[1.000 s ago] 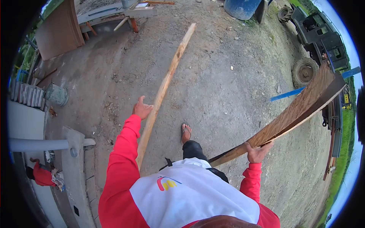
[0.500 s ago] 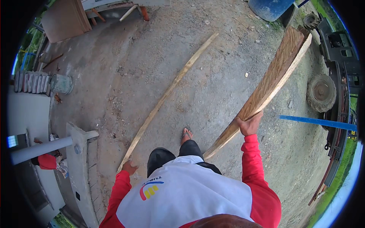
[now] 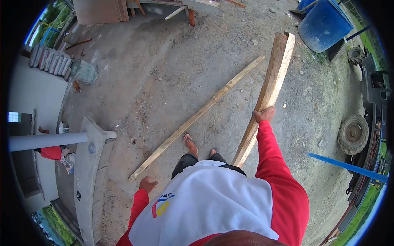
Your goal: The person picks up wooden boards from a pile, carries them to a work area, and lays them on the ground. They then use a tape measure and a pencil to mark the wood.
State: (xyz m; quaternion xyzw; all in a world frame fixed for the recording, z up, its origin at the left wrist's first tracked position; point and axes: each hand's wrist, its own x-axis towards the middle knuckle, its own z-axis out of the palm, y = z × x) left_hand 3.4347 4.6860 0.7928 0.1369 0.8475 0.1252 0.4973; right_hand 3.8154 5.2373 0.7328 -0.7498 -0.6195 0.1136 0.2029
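Note:
My right hand (image 3: 264, 114) is wrapped around a thick wooden beam (image 3: 276, 74). This beam slants away in front of me, its far end raised and its near end hidden beside my leg. Near my left knee, my left hand (image 3: 147, 184) holds nothing, its fingers apart. Just beyond that hand is the near end of a long thin wooden strip (image 3: 201, 112), which lies diagonally across the ground. A small gap separates the hand from the strip.
A blue barrel (image 3: 325, 26) stands at the upper right, with a vehicle wheel (image 3: 353, 134) and a blue bar (image 3: 349, 164) below it. On the left are a concrete post (image 3: 92, 164), a bucket (image 3: 84, 71) and stacked slabs (image 3: 50, 60). Boards (image 3: 100, 11) lean at the top.
The beam has swung left in my right hand and its side faces differently. My left hand has come away from the strip's near end. My feet have shifted, and the view has turned.

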